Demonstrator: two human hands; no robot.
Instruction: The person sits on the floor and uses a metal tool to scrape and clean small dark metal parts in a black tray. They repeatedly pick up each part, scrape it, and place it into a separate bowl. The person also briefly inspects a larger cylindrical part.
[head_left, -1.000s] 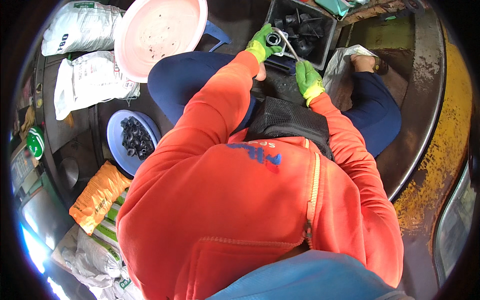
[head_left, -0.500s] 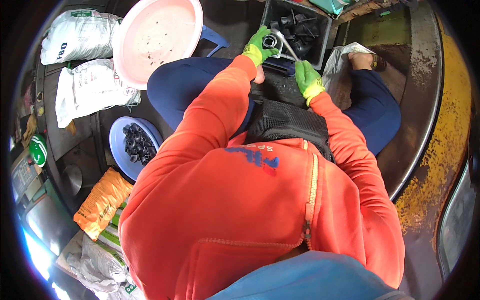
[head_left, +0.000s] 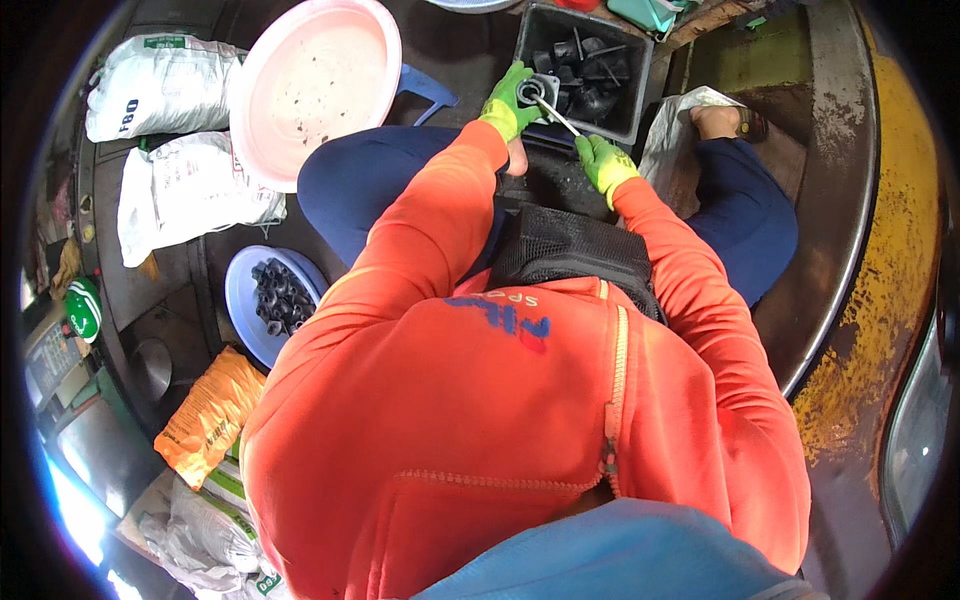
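Head view: ringed part [head_left: 530, 91] in grip of left hand [head_left: 507, 106] near crate edge [head_left: 641, 88], rod [head_left: 560, 118] in right hand [head_left: 606, 163].

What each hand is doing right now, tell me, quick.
Left hand: closed on a grey ring-mouthed part.
Right hand: closed on a slim rod-like tool, its far end at that part's mouth.

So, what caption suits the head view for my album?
Gloved left hand holds a ringed part; gloved right hand holds a slender rod toward it.
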